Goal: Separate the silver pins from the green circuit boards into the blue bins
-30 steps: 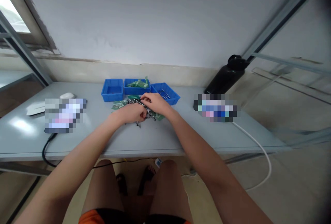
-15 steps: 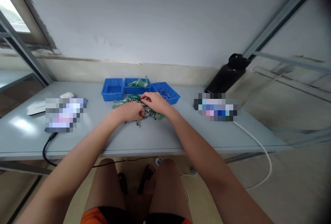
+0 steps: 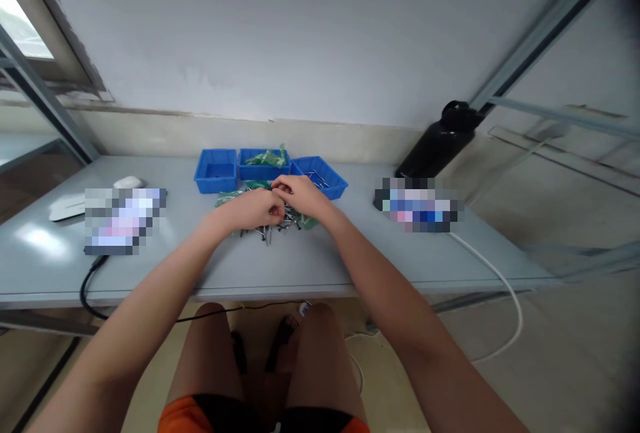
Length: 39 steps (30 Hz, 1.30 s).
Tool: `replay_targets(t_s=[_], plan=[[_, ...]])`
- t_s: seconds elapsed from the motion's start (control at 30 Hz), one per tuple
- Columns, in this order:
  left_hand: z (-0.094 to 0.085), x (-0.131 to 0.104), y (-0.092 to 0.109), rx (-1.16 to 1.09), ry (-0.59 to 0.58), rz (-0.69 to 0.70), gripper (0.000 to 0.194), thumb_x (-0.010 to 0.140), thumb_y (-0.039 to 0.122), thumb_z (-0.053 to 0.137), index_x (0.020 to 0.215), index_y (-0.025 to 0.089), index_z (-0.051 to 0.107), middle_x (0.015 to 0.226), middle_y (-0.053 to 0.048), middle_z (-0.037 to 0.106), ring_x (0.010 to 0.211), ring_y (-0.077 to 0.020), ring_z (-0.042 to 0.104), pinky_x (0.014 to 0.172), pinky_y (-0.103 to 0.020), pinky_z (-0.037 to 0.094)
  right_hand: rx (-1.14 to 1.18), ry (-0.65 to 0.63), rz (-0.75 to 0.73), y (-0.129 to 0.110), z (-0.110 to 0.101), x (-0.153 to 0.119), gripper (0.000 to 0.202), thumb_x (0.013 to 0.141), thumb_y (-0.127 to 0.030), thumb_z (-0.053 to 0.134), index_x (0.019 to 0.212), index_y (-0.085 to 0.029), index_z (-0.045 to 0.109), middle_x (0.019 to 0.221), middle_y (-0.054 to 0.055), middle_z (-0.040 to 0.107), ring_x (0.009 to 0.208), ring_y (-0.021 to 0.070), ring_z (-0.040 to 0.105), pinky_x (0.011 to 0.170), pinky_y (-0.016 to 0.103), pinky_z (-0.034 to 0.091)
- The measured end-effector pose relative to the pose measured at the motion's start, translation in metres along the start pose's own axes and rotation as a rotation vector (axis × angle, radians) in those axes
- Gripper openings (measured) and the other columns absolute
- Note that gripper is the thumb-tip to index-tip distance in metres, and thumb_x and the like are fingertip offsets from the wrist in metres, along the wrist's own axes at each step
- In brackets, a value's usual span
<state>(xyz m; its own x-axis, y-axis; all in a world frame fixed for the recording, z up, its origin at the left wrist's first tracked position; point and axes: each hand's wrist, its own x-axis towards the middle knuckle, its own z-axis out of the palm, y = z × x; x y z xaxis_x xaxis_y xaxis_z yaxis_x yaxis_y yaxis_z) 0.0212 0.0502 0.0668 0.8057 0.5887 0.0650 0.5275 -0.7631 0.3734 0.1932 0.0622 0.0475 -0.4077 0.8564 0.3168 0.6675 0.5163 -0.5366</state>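
Note:
A heap of thin metal screws or nails (image 3: 289, 222) lies on green plastic (image 3: 227, 197) on the grey table. My left hand (image 3: 255, 208) is over the heap's left part, its fingers curled into a pinch. Against it from the right comes my right hand (image 3: 297, 193), fingers bent and tips close to the left fingers. What either hand pinches is too small to make out. Behind the hands stand three blue bins: a left bin (image 3: 216, 184), a middle bin (image 3: 265, 172) with crumpled green plastic (image 3: 270, 157), and a right bin (image 3: 336, 188) with a few thin metal pieces.
At the left lie a blurred-out phone (image 3: 125, 220) on a black cable, a white mouse-like object (image 3: 67, 208) and a small white case (image 3: 129, 182). To the right, a black bottle (image 3: 435, 150) stands behind another blurred device (image 3: 420, 206) with a white cable (image 3: 490, 256).
My left hand has risen slightly from the heap and moved toward my right hand, its fingers opening a little from a tighter curl. My right hand has barely moved.

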Motion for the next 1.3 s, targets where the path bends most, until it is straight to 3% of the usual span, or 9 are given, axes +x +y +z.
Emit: replay_targets(t_s=[0.1,0.3,0.47,0.67,0.9,1.07,1.3], plan=[[-0.002,0.000,-0.005,0.039,0.057,0.035,0.014,0.081,0.018,0.050,0.078,0.016,0.063,0.079,-0.005,0.065,0.068,-0.0141,0.055,0.063,-0.025,0.038,-0.007,0.009,-0.011,0.000,-0.001,-0.001,0.016,0.086,-0.018,0.052,0.094,-0.017,0.066,0.089,0.006,0.070,0.082,0.0155,0.062,0.071,0.025,0.042],[-0.004,0.001,-0.014,0.103,0.319,-0.010,0.016,0.091,0.018,0.040,0.087,0.015,0.056,0.089,-0.008,0.061,0.080,-0.0177,0.056,0.073,-0.030,0.042,0.037,0.073,-0.068,-0.002,-0.001,-0.002,0.024,0.091,-0.018,0.040,0.100,-0.020,0.062,0.090,0.003,0.069,0.077,0.0138,0.059,0.071,0.025,0.040],[-0.004,0.005,-0.017,-0.061,0.460,-0.062,0.011,0.089,0.015,0.044,0.089,0.014,0.055,0.087,-0.006,0.062,0.078,-0.0147,0.056,0.074,-0.028,0.044,0.060,0.097,-0.061,0.000,-0.002,-0.001,0.022,0.092,-0.022,0.041,0.096,-0.019,0.063,0.081,0.001,0.067,0.073,0.0134,0.058,0.069,0.024,0.040],[-0.006,0.006,-0.018,-0.181,0.577,-0.133,0.012,0.088,0.022,0.050,0.087,0.014,0.059,0.084,-0.004,0.065,0.074,-0.0127,0.057,0.072,-0.026,0.045,0.005,0.107,-0.058,0.003,-0.005,0.000,0.023,0.092,-0.022,0.042,0.102,-0.021,0.064,0.088,0.003,0.069,0.080,0.0150,0.062,0.074,0.026,0.042],[-0.002,0.007,-0.024,0.003,0.566,-0.188,0.016,0.084,0.025,0.054,0.087,0.014,0.066,0.085,-0.006,0.065,0.075,-0.0148,0.058,0.072,-0.028,0.045,-0.035,0.128,-0.073,0.003,-0.005,0.001,0.024,0.094,-0.024,0.042,0.102,-0.021,0.064,0.090,0.004,0.070,0.083,0.0167,0.063,0.075,0.027,0.043],[-0.003,0.006,-0.022,0.013,0.605,-0.158,0.022,0.084,0.028,0.056,0.100,0.015,0.065,0.089,-0.006,0.067,0.076,-0.0144,0.058,0.070,-0.026,0.045,-0.080,0.134,-0.064,0.003,-0.006,0.001,0.023,0.094,-0.023,0.043,0.102,-0.021,0.065,0.093,0.005,0.070,0.085,0.0172,0.064,0.077,0.028,0.043],[-0.003,0.005,-0.022,0.088,0.559,-0.165,0.022,0.088,0.028,0.050,0.091,0.017,0.068,0.086,-0.006,0.066,0.073,-0.0142,0.056,0.070,-0.027,0.043,-0.118,0.106,-0.080,0.002,-0.006,0.000,0.024,0.093,-0.023,0.043,0.102,-0.021,0.065,0.097,0.005,0.071,0.087,0.0178,0.064,0.078,0.029,0.043]])
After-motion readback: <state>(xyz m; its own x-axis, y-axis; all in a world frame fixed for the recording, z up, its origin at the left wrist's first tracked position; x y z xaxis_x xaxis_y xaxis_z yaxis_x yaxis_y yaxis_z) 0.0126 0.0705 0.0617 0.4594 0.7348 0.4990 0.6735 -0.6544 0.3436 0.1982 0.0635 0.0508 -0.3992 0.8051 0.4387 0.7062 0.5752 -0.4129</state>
